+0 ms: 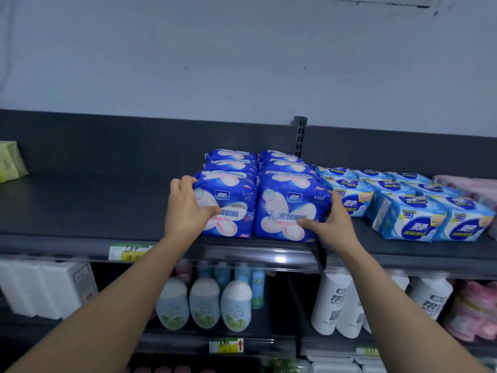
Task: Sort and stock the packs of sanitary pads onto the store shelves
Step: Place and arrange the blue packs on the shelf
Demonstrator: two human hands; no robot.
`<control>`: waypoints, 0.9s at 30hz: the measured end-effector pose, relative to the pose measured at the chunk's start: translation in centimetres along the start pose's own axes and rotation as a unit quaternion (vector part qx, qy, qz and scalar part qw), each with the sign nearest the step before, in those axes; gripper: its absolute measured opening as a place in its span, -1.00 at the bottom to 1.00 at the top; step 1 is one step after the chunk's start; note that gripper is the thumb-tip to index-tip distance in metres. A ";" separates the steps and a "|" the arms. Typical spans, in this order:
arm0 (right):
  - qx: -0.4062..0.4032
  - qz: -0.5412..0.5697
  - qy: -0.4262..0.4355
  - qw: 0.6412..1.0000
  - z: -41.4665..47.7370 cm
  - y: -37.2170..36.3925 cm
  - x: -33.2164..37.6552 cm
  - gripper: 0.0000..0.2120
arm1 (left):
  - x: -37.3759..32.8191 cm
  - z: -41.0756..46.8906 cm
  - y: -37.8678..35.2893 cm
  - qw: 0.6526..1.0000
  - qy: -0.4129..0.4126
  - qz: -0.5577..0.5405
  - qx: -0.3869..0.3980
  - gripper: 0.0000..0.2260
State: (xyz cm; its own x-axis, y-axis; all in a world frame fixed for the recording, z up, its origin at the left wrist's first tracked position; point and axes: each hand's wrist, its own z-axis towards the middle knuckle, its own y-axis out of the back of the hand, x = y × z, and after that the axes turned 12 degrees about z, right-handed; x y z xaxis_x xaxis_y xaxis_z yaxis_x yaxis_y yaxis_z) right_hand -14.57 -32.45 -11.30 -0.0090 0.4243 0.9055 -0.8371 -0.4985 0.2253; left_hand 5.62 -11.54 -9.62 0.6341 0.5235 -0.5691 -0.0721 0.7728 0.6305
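Two rows of dark blue pad packs stand upright on the dark top shelf (pixel 80 211), near its middle. My left hand (pixel 188 208) grips the left side of the front left blue pack (pixel 234 208), thumb across its face. My right hand (pixel 330 224) grips the right side of the front right blue pack (pixel 287 208), thumb on its lower front. Both front packs stand side by side at the shelf's front edge. Light blue and white pad packs (pixel 408 219) lie in rows just to the right.
A yellow-green pack (pixel 10 162) sits at the far left of the shelf. Pink packs (pixel 473 184) are at the far right. An upright post (pixel 300 135) stands behind the blue packs. Below are white bottles (pixel 204 302), tall white bottles (pixel 333 302) and white boxes (pixel 40 286).
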 end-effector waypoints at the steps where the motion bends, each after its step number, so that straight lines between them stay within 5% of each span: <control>1: 0.001 -0.021 0.007 1.000 -0.1 0.0 0.1 -0.17 | 0.0 -0.2 -0.2 1.000 -0.003 -0.002 -0.005 -0.38; 6: 0.000 -0.068 0.011 0.998 0.0 -0.2 0.1 -0.15 | 0.2 -0.7 -0.3 1.000 -0.025 0.007 0.006 -0.38; 11: -0.067 -0.181 0.098 0.976 -0.8 -1.3 0.5 0.13 | 0.6 -1.5 0.1 0.996 -0.070 0.042 0.027 -0.27; 15: -0.093 -0.244 0.256 0.931 -1.7 -3.2 2.0 -0.12 | 0.7 -2.3 1.0 0.992 -0.089 0.088 0.030 -0.18; 27: 0.156 -0.193 0.383 0.890 -6.7 -14.9 3.8 -0.49 | 6.1 -6.9 9.7 0.909 -0.090 0.407 0.014 -0.45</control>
State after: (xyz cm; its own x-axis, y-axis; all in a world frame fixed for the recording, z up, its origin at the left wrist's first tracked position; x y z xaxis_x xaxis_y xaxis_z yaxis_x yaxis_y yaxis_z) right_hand -5.85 -18.32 -13.58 -0.2243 0.9407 0.2545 -0.6666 -0.3386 0.6641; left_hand 3.43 1.62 -10.64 0.4949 0.8488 0.1864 -0.5566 0.1449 0.8180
